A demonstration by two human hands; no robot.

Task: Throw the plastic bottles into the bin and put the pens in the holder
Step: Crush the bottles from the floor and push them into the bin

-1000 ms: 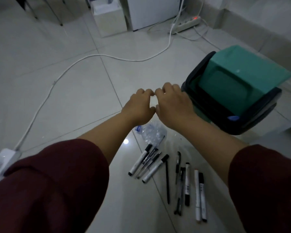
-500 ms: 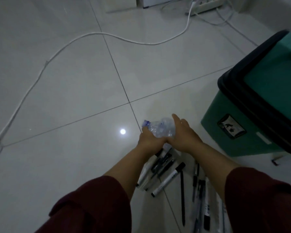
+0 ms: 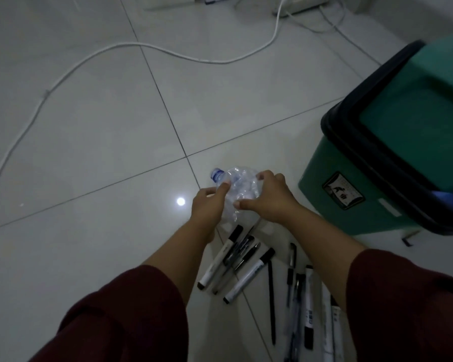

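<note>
Left of the bin (image 3: pixel 356 210), a white cable (image 3: pixel 71 66) ran in a long curve across the pale tiled floor (image 3: pixel 94 142), with a power strip (image 3: pixel 301 3) at its far end, up beyond the bin's top corner. A small bright spot of reflected light (image 3: pixel 180 201) sat on the tile, well left of the bin.

Left hand (image 3: pixel 207 207), maroon sleeve (image 3: pixel 120 317) pushed up the forearm: fingers curled, thumb pressed against the near-left side of a crumpled clear plastic bottle (image 3: pixel 239 189). Gripping it. Bottle's blue-ringed neck (image 3: pixel 216 175) poked out above and left of this hand, pointing away from the bin.

Right hand (image 3: pixel 268 198): fingers wrapped over the bottle's top and right side, thumb tucked under toward the left hand. Also gripping. Bottle was thus pinched between both hands, low over the floor, just left of the bin's base; whether it touched the tile could not be told.

Pens (image 3: pixel 249 267) lay loose on the floor below the hands, nearer the camera than the bin's base: a fanned cluster of white-barrelled markers and dark pens under the left wrist, then thin black pens and more markers lying lengthwise toward the right forearm, partly hidden by it.

Bin stood green with a black rim and a green swing lid (image 3: pixel 416 121), label (image 3: pixel 343 190) on its near face.
</note>
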